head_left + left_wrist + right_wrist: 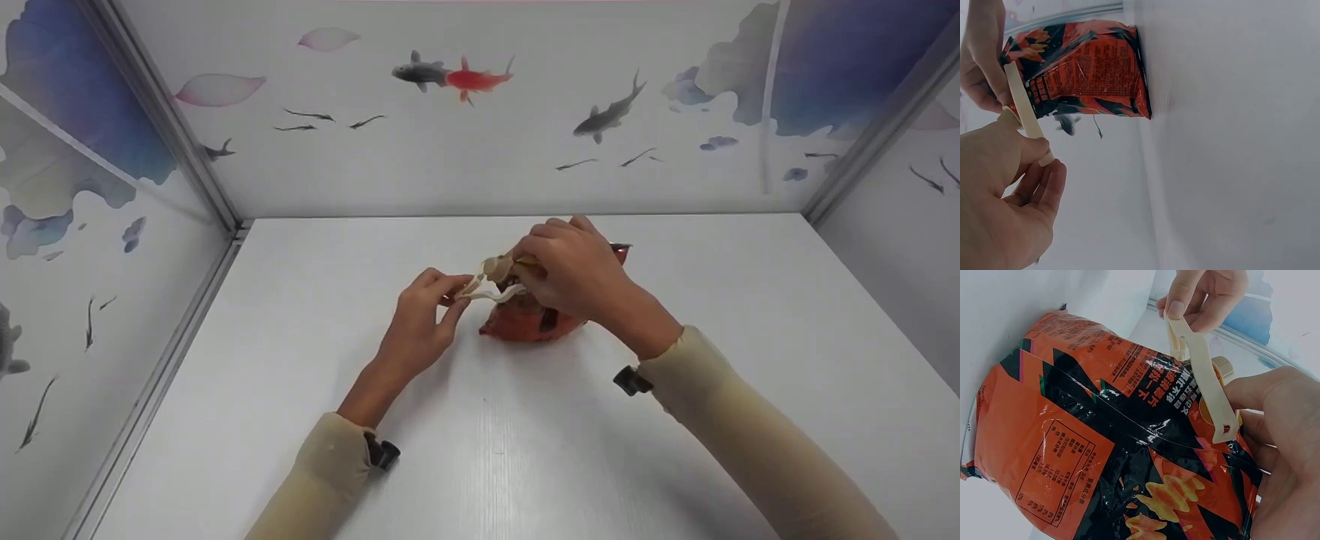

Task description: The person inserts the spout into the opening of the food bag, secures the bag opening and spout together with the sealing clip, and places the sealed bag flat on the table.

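A beige plastic bag clip point(1203, 368) with a round spout-like piece point(497, 268) is spread at the top end of an orange-and-black snack bag point(1044, 422). One strip of it lies across the bag's near face in the right wrist view. My left hand point(416, 322) pinches the clip's left end between thumb and fingers, beside the bag. From above, my right hand point(574, 270) grips the bag's top near the round piece. Some of its fingertips are hidden behind the bag and clip. The bag point(1095, 70) stands on the table, leaning slightly.
The white table point(480, 450) runs back to a white wall panel point(450, 165) printed with fish. Side panels point(45, 300) with metal frame edges stand at left and right. Each sleeve carries a small black device point(634, 380) at the wrist.
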